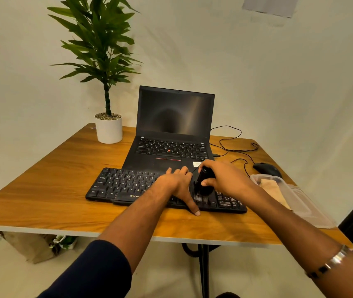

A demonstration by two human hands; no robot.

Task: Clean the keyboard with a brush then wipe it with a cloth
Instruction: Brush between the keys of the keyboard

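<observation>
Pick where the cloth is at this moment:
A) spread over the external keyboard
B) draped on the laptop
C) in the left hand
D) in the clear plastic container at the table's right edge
D: the beige cloth lies inside the clear plastic container, while the right hand holds the brush on the keyboard.

Keyboard [128, 186] is black with white lettering, brush [203, 181] is black too. Laptop [171, 134] is black with a red dot and red stripes by the trackpad. Desk [53, 179] is warm orange-brown woodgrain with a pale edge. White pot [109, 131], green leaves, beige cloth [273, 187] in a clear box [300, 203].
</observation>
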